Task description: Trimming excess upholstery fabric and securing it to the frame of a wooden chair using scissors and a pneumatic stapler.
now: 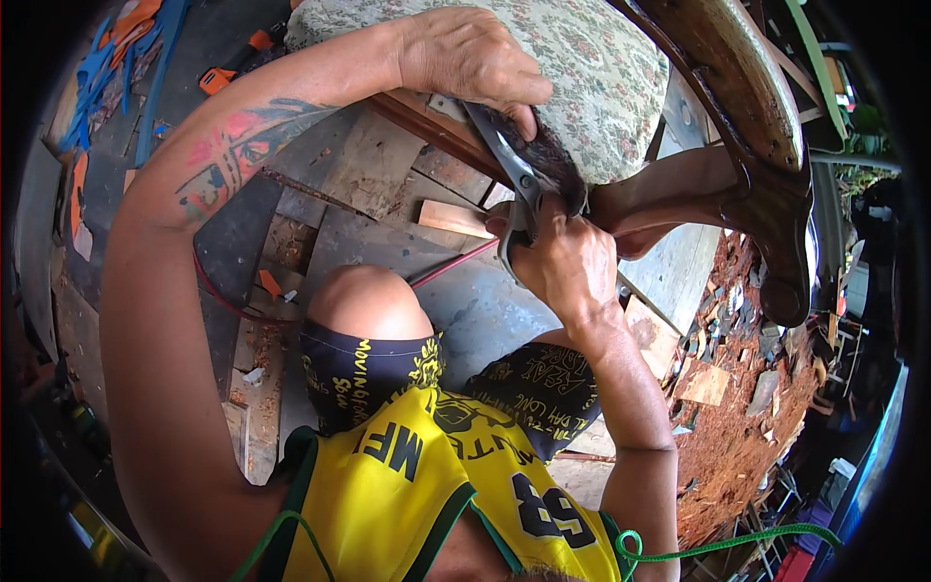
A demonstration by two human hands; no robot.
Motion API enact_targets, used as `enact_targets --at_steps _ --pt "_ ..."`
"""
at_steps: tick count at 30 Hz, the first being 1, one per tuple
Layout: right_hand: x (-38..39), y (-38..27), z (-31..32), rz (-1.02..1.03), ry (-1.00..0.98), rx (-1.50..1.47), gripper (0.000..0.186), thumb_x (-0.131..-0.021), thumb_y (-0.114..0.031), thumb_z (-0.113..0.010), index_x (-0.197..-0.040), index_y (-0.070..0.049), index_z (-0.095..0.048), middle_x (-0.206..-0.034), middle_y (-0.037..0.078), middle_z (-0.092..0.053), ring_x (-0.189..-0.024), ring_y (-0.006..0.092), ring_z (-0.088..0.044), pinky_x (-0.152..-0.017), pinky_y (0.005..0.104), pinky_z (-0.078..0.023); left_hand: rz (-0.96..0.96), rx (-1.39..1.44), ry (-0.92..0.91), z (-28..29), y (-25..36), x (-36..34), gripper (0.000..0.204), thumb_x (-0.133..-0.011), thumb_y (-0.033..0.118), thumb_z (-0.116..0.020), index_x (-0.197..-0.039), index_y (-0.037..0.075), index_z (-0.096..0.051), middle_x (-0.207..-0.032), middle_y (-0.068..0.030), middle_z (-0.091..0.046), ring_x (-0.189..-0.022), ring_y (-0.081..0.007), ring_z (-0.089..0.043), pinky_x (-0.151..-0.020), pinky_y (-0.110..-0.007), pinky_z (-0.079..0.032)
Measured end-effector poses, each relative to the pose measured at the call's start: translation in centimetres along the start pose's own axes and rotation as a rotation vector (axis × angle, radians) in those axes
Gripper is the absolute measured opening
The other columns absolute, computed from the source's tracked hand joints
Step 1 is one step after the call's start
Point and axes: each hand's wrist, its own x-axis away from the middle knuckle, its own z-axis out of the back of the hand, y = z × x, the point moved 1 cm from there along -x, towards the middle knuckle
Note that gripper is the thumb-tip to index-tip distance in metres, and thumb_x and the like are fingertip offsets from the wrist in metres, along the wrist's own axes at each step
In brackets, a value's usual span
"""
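My right hand [572, 257] is closed round the handles of a pair of metal scissors [504, 153], whose blades point up and left toward my other hand. Along the blades lies a strip of dark material [551, 163], against the edge of a floral upholstered chair seat [592, 78]. My left hand [475, 63] bends over the seat's near edge, thumb and fingers pinching the upper end of that dark strip. Under the cushion runs the brown wooden seat frame [441, 134]. Whether the blades are cutting through the strip, I cannot tell.
A carved, varnished wooden chair leg and arm [766, 145] rises on the right. An orange-and-black tool [218, 80] lies at upper left, near blue and orange scraps [126, 48]. A red hose [456, 264] crosses the plank floor. Debris covers reddish ground [737, 407] at right.
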Motion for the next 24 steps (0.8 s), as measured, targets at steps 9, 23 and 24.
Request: enact_targets --at_steps 9,23,24 --pt "0.5 1.2 -0.2 0.113 0.054 -0.048 0.043 -0.077 -0.018 -0.079 -0.111 0.000 -0.060 -0.076 0.019 -0.070 -0.070 0.0370 -0.072 -0.060 0.0469 -0.058 0.082 0.003 -0.032 -1.4 -1.3 0.8 0.041 -0.083 0.042 -0.079 -0.083 0.009 -0.054 -0.071 -0.0040 -0.061 -0.067 -0.0270 -0.068 -0.053 -0.040 -0.050" --pt "-2.5 -1.0 0.9 0.152 0.109 -0.036 0.039 -0.091 -0.033 -0.073 -0.099 0.002 -0.057 -0.073 0.020 -0.068 -0.064 0.0363 -0.072 -0.054 0.0461 -0.057 0.259 -0.067 -0.054 2.5 -1.1 4.2 0.034 -0.090 0.037 -0.074 -0.083 0.008 -0.059 -0.074 -0.0053 -0.064 -0.068 -0.0279 -0.067 -0.057 -0.040 -0.050" --pt "-3.1 -1.3 1.3 0.147 0.101 -0.044 0.039 -0.091 -0.033 -0.073 -0.098 0.002 -0.057 -0.074 0.020 -0.069 -0.065 0.0374 -0.072 -0.055 0.0470 -0.057 0.264 -0.074 -0.054 2.7 -1.2 4.2 0.034 -0.090 0.037 -0.074 -0.083 0.008 -0.059 -0.074 -0.0053 -0.064 -0.068 -0.0279 -0.067 -0.057 -0.040 -0.050"
